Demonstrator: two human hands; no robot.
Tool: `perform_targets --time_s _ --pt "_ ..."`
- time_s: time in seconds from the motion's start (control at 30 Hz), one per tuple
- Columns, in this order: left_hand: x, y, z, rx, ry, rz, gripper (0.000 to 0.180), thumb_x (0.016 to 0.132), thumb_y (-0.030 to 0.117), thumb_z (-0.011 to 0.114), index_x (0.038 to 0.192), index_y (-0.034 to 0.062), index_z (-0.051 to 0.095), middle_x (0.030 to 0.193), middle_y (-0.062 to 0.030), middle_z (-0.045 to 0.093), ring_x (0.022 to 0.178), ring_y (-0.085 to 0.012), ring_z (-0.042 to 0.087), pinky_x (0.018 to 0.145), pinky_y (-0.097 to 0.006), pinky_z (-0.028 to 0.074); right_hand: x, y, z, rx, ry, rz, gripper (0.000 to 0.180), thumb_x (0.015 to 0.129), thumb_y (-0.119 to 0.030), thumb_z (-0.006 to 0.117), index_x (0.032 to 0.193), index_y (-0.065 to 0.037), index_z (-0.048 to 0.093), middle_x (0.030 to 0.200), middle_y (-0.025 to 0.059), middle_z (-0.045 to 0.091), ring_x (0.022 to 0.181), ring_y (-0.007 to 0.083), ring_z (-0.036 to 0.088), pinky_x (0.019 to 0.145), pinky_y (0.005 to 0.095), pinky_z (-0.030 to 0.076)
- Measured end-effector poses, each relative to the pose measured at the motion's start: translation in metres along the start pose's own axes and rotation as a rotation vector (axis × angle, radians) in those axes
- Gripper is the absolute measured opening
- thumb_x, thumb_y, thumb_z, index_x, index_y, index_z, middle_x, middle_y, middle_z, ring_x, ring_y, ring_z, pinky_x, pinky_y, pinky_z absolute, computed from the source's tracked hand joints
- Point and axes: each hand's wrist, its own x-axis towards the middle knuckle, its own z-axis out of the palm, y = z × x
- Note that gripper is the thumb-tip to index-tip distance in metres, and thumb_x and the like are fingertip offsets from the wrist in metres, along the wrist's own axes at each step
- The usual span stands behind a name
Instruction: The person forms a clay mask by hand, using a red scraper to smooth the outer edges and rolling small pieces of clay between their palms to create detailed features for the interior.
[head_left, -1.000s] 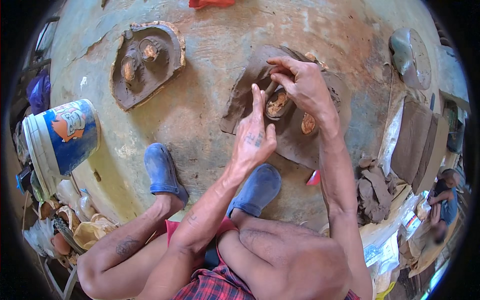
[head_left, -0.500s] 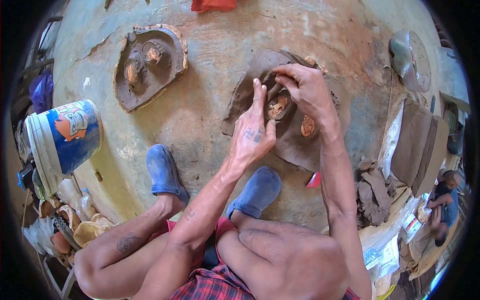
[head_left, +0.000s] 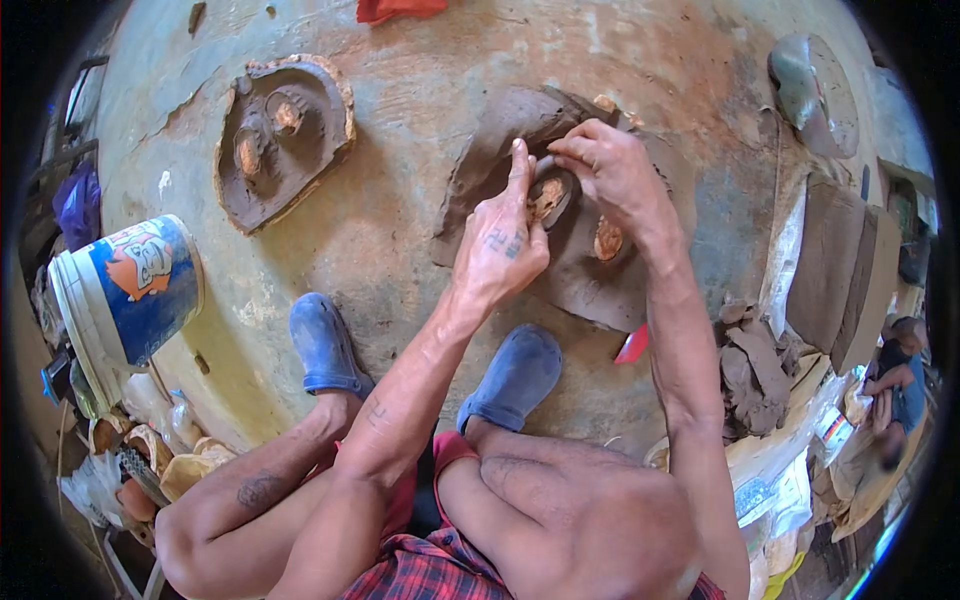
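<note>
At the left of the frame stands a blue-and-white bucket. In the upper left, a clay form lies on the floor, apart from the hands, perhaps to leave elbow room. Just above centre, the left hand holds its index finger straight and apart from the thumb, seemingly steadying a clay strip that curves beside an orange-brown core on a clay slab. The right hand has thumb and index fingers pinched together, apparently on the strip's upper end, a light grip suiting soft clay.

The left hand hides part of the slab; the right knuckles obscure the pinch. The right forearm borders a small red object whose kind I cannot tell. Clutter along the right rim is hard to make out.
</note>
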Motion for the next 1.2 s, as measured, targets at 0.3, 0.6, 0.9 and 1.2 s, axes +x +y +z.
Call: perform_targets --time_s 0.3,0.6,0.9,1.2 --pt "0.007 0.0 -0.006 0.031 -0.026 0.058 0.094 0.081 -0.007 0.054 0.165 -0.0052 0.011 0.148 -0.0273 0.057 0.127 -0.0468 0.061 0.113 -0.049 0.048 -0.014 0.003 0.002 -0.104 0.037 0.023 0.017 0.093 -0.011 0.075 0.109 -0.006 0.078 0.1 0.0143 0.069 0.096 0.0341 0.069 0.084 0.0437 0.057" --pt "0.03 0.012 -0.015 0.118 -0.149 0.07 0.09 0.083 -0.002 0.057 0.164 -0.004 0.017 0.145 -0.024 0.061 0.125 -0.0468 0.061 0.109 -0.049 0.05 -0.019 -0.001 -0.012 -0.074 0.06 0.057 0.02 0.091 -0.009 0.074 0.109 -0.001 0.077 0.097 0.0167 0.067 0.097 0.0363 0.066 0.089 0.0458 0.055" --pt "0.049 0.015 -0.023 0.252 -0.292 0.043 0.079 0.094 0.006 0.06 0.164 -0.0026 0.023 0.137 -0.0241 0.066 0.121 -0.0462 0.064 0.104 -0.05 0.052 -0.026 -0.006 -0.004 -0.178 0.072 0.117 0.02 0.094 -0.01 0.069 0.111 -0.003 0.077 0.1 0.0154 0.066 0.1 0.0351 0.064 0.09 0.0447 0.055" --pt "0.058 0.012 -0.02 0.313 -0.282 0.187 0.093 0.078 -0.003 0.06 0.165 0.0021 0.026 0.126 -0.0204 0.072 0.101 -0.0453 0.071 0.088 -0.051 0.058 -0.037 -0.01 0.002 -0.303 0.136 0.104 0.016 0.092 -0.006 0.066 0.105 -0.001 0.075 0.099 0.0158 0.066 0.097 0.0362 0.061 0.088 0.0456 0.054"
